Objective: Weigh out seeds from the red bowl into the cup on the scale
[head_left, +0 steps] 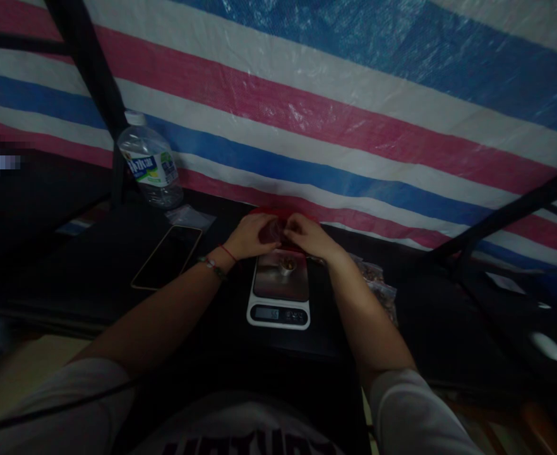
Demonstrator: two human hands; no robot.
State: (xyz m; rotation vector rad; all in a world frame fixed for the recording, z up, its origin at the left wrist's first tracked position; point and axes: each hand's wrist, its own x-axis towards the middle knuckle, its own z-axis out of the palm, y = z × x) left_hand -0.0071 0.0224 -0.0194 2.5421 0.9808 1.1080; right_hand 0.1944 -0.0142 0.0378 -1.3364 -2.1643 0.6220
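Observation:
Behind a white kitchen scale, my two hands work close together over a bright red thing, perhaps a bag or tray. My left hand has its fingers curled at a dark reddish patch. This may be see-through plastic; dim light hides its kind. Facing it, my right hand has bent fingers drawn together at the patch's other side. What they pinch is hidden. On the scale's plate stands a small cup with brownish bits inside. The display seems to read 56, blurred.
Left of the scale lie a phone and a clear plastic bag, near a large clear bottle. Small bags with brown contents lie beside my right forearm. Behind rises a striped plastic sheet with dark frame bars.

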